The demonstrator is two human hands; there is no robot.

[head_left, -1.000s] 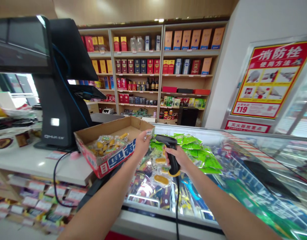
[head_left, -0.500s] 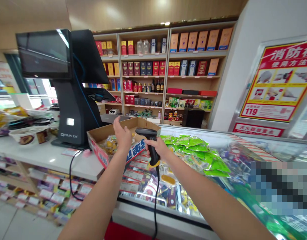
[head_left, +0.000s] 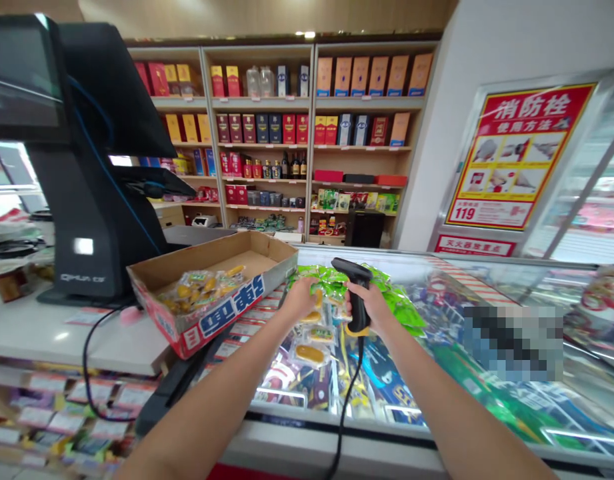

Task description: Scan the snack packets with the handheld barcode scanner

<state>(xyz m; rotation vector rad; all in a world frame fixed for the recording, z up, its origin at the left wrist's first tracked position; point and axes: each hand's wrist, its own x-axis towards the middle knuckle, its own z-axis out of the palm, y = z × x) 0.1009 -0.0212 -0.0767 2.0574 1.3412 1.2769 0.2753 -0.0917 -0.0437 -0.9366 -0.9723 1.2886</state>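
My right hand (head_left: 369,303) is wrapped round the handle of a black barcode scanner (head_left: 357,308) with a yellow base, its cord hanging down over the counter edge. Lower and to the left, my left hand (head_left: 303,298) is at the small clear packets, its fingers drawn together; what they hold is hidden. Yellow-brown snacks in clear wrappers (head_left: 311,353) lie on the glass counter below it. Just beyond both hands is a pile of bright green packets (head_left: 401,307). An open cardboard box (head_left: 187,263) to the left holds more of the clear-wrapped snacks.
A black cash register (head_left: 107,200) stands on the white counter (head_left: 51,340) at the left. The glass display counter (head_left: 287,393) has goods beneath its top. Shelves (head_left: 261,103) of boxes and bottles line the back wall. A red and yellow sign (head_left: 521,153) hangs at right.
My left hand has moved right, from over the cardboard box to the packets on the glass, and its fingers have closed. The scanner stays in my right hand. The view has shifted right.
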